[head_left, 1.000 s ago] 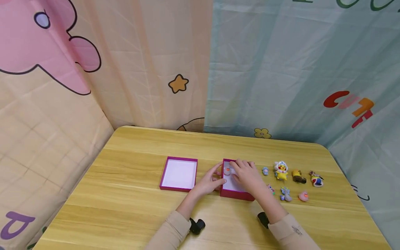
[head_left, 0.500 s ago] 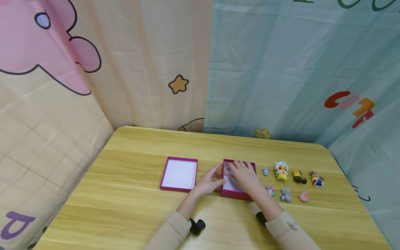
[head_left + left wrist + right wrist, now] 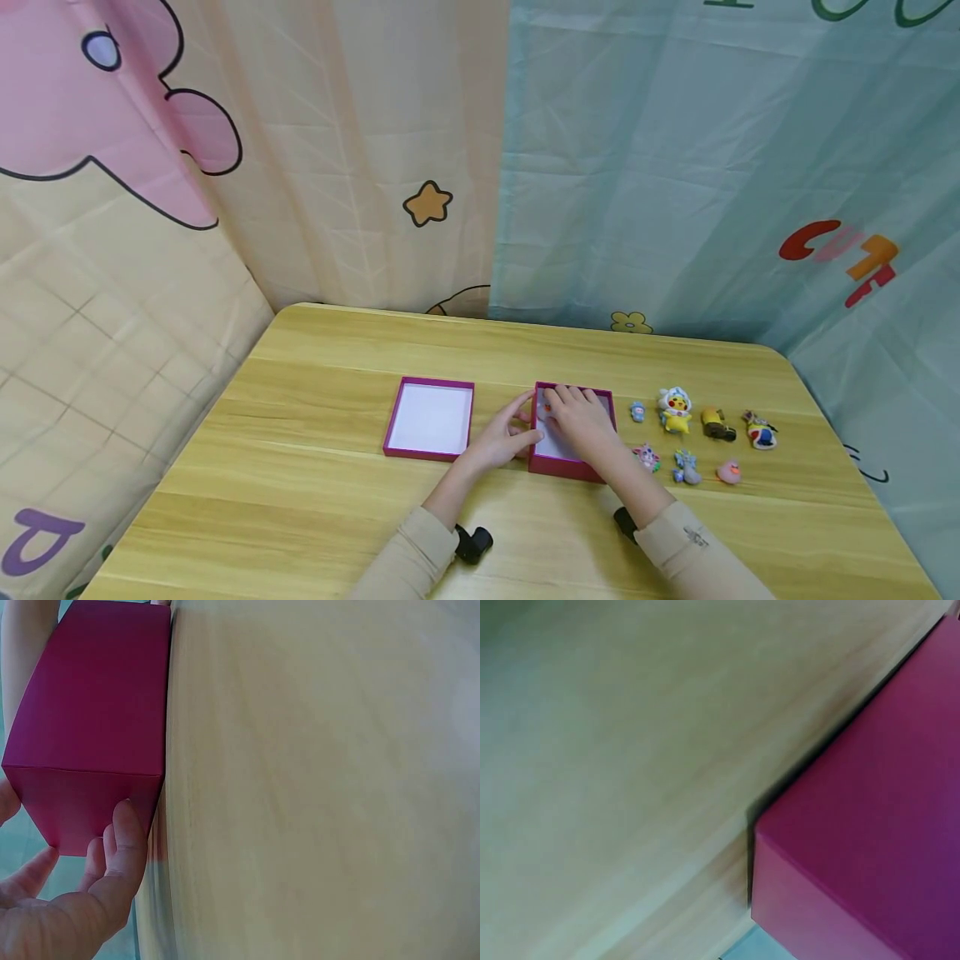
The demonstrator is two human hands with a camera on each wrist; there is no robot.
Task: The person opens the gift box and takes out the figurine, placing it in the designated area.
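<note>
My left hand (image 3: 498,437) holds the left wall of an uncovered magenta box (image 3: 564,468). Its thumb lies at the rim, and in the left wrist view its fingers (image 3: 129,844) bear against the outside of the box wall (image 3: 71,806). My right hand (image 3: 585,423) reaches down into the box. Its fingertips are at a small pale toy duck (image 3: 547,409) with an orange beak, near the box's far left. The hand hides part of the duck; whether it is pinched cannot be seen. The right wrist view shows the box's magenta side (image 3: 877,802) but no fingers.
A shallow magenta lid (image 3: 431,418), white inside, lies left of the box. Several small toys stand to the right: a yellow figure (image 3: 675,410), a blue one (image 3: 637,411), a grey one (image 3: 686,467) and a pink duck (image 3: 729,472) among them. A curtain (image 3: 360,208) hangs behind the table.
My right hand has shifted slightly left and its fingertips now cover more of the toy duck. The box, its lid and my left hand have stayed in place.
</note>
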